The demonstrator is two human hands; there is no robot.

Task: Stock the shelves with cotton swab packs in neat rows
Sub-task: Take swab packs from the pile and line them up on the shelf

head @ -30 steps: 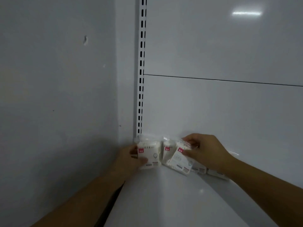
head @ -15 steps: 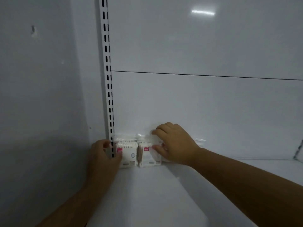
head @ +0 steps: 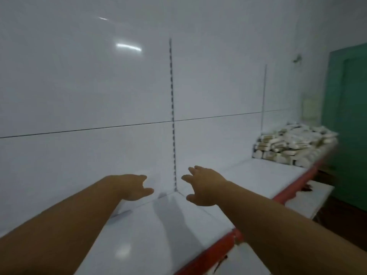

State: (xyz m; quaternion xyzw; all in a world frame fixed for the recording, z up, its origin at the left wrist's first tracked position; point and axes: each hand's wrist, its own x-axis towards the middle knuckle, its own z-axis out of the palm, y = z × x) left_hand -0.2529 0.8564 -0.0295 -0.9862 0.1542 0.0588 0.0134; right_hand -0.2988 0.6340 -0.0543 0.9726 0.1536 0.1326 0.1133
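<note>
Both bare hands hover above the white glossy shelf (head: pixel 158 231) with fingers loosely spread and nothing in them, the left hand (head: pixel 133 187) and right hand (head: pixel 204 187) on either side of the slotted metal upright (head: pixel 173 120). The heap of pale cotton swab packs (head: pixel 292 144) lies well apart from them, far along the shelf to the right, near the green door (head: pixel 349 124).

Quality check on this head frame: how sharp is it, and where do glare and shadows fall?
Head view: dim and soft throughout, most smeared at the right edge, where the pile of packs and green door blur; glare streaks on the back panel; fainter sheen on the shelf; the left hand and right hand cast soft shadows there.
</note>
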